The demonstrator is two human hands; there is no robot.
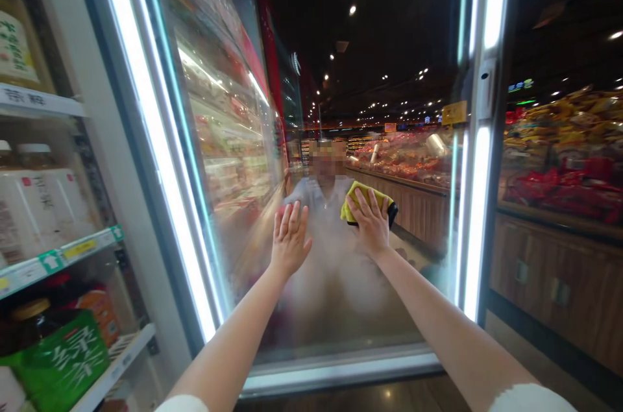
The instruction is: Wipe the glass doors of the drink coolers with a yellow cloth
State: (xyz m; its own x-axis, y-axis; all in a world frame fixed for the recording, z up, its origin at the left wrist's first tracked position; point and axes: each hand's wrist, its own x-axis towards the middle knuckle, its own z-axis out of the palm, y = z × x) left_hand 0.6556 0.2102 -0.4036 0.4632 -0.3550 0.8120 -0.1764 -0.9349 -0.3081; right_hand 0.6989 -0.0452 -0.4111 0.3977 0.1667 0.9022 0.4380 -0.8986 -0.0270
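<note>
1. Evidently, the right hand (372, 220) is open, fingers spread over a yellow cloth (347, 209), which lies beneath it against the glass door (331, 295).
2. Left of the cloth, the left hand (291, 237) is open too, palm toward the glass door.

The person's two arms, extended forward, converge from below towards the yellow cloth (344, 212). The right hand (372, 222) lies flat upon the cloth, its back towards the viewer, fingers extended and fanned across it. The right wrist (382, 250) sits just below the cloth; the bare right forearm (433, 315) slants away, below and to its right, into a white sleeve (533, 398). The left hand (291, 240), apart from the cloth, to its left and slightly lower, is raised palm outward: fingers upward and close together, thumb (307, 245) angled towards the cloth. The bare left forearm (243, 327) slopes away, below and left of the cloth.
</note>
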